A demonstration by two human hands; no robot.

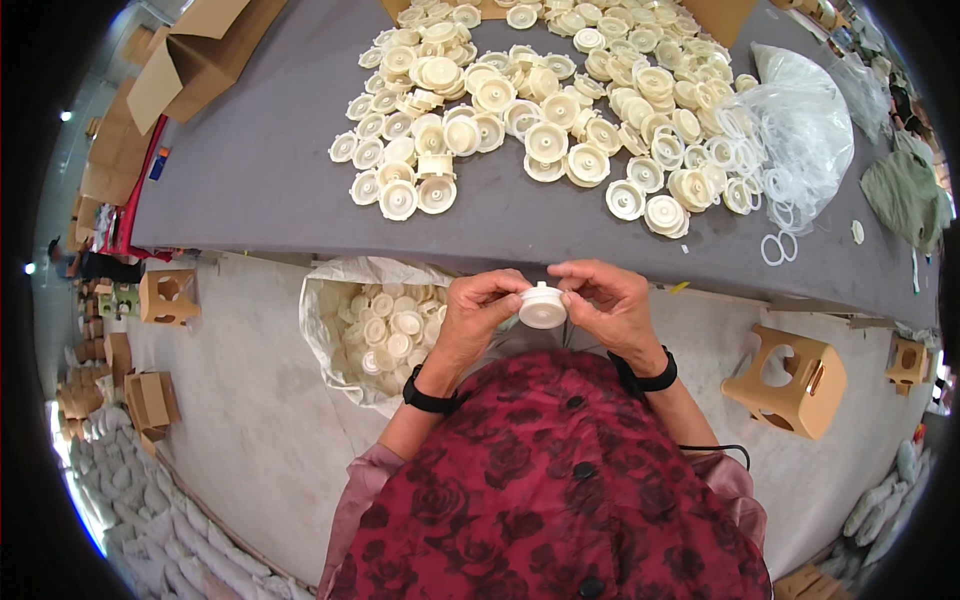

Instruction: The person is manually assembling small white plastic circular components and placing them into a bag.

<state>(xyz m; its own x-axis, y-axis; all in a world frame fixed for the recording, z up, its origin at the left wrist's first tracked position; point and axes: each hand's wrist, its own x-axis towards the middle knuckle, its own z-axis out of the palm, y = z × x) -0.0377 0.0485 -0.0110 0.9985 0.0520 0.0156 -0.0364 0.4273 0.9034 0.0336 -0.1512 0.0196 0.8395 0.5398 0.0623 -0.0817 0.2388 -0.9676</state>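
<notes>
Between my two hands, just off the table's near edge, is a cream-white round plastic cap (542, 309) with a small knob on top. My left hand (474, 318) pinches its left side with thumb and forefinger. At its right rim, the thumb and bent fingers of my right hand (612, 307) close on it. Many similar plastic caps (546, 142) lie heaped on the grey table beyond my hands. To their right, thin clear-white rings (735, 150) spill from a clear plastic bag (805, 130). Two loose rings (778, 248) rest closer to the table edge.
Below the table on the left, an open white woven sack (325, 310) holds more caps. Tan plastic stools (790, 380) stand on the floor at both sides. An open cardboard box (195, 60) sits at the table's far left, and a green cloth (905, 190) at its right end.
</notes>
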